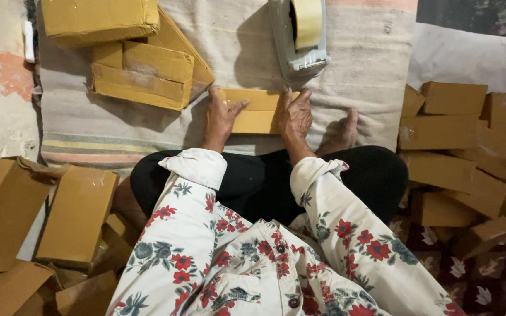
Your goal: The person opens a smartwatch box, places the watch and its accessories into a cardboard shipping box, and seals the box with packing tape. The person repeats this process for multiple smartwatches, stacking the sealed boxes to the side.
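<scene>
A small brown cardboard box (257,111) lies on a striped cloth mat (358,70) in front of my crossed legs. My left hand (221,117) presses on the box's left end, thumb spread over its top. My right hand (294,114) lies on its right end with fingers pointing away from me. Both hands grip the box between them. Just beyond the box stands a grey tape dispenser (298,38) with a roll of pale tape.
Larger cardboard boxes (142,70) are stacked at the mat's far left. Flat and folded small boxes (77,213) lie at my left, and a pile of closed small boxes (458,152) is heaped at my right. My bare foot (342,131) rests beside the right hand.
</scene>
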